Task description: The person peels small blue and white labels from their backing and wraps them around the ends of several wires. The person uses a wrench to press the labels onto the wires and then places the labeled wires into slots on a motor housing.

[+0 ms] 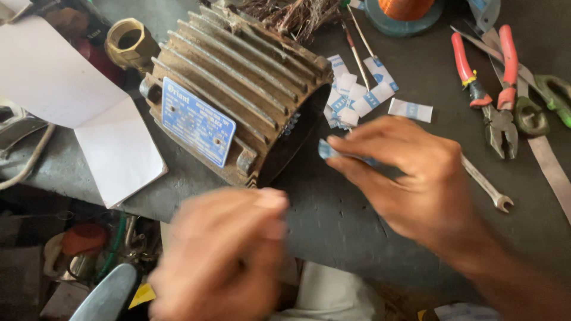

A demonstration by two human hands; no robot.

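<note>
**The person's two bare hands and forearm, head view**

The left hand [223, 255] appears motion-blurred, its outline soft and its fingers indistinct. The right hand [404, 172] is sharper, with knuckles and fingers distinct. Both are ungloved, with no rings visible. The right forearm is bare to the frame edge, with no sleeve showing.

A finned motor housing [238, 89] is laid on its side on the workbench [357, 226], its open end turned to the right. A sheet of paper [71, 101] is spread to its left. Paper slips [357, 95] are heaped just right of the opening. Farther right, a spanner [488, 187] is laid, with pliers [491, 89] behind it. One slip [333, 151] is pinched in the right hand [410, 178] before the opening; the left hand [226, 255] is held nearer the bench edge.
</note>
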